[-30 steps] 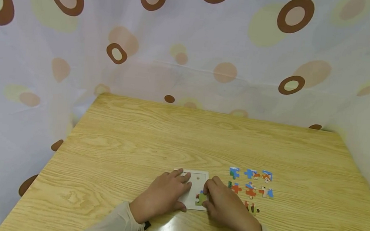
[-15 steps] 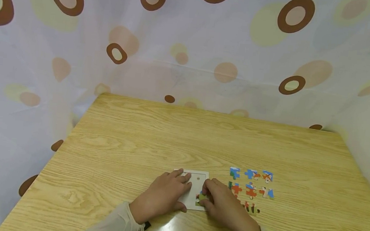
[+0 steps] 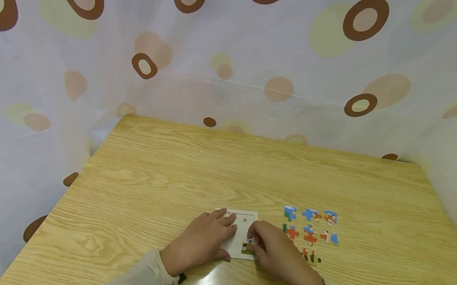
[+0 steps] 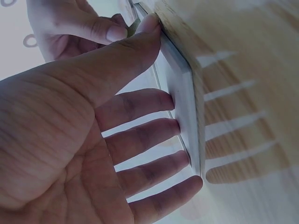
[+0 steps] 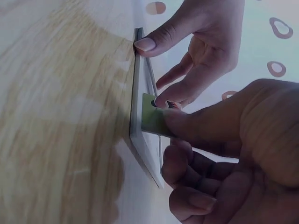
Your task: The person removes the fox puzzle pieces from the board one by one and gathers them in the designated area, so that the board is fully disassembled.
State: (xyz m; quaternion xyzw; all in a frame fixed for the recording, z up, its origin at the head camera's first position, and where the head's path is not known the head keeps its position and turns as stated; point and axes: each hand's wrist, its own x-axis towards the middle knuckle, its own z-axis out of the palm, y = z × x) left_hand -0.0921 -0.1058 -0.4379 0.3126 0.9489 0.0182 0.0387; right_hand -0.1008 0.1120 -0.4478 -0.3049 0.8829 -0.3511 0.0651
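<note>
In the head view a white puzzle frame (image 3: 247, 212) lies on the wooden table. My left hand (image 3: 206, 236) rests on its left part with straight, spread fingers; in the left wrist view the thumb presses the near rim and the fingertips reach the frame (image 4: 180, 79). My right hand (image 3: 278, 248) is over the frame's lower right corner. Between its thumb and index finger it pinches a green puzzle piece (image 5: 152, 115), which stands tilted up, its lower edge at the tray's rim (image 5: 136, 109). The piece's far side is hidden behind the fingers.
Right of the frame, loose puzzle pieces lie in rows: a blue-sky piece (image 3: 289, 212), an animal-face piece (image 3: 330, 217), an orange piece (image 3: 309, 235) and several more. A striped piece (image 3: 310, 256) is partly behind the right hand. A patterned curtain (image 3: 237, 97) borders the table's back and sides.
The right fingers have shifted slightly left, and the green piece has tipped up from lying flatter in the corner. The left hand has stayed still.
</note>
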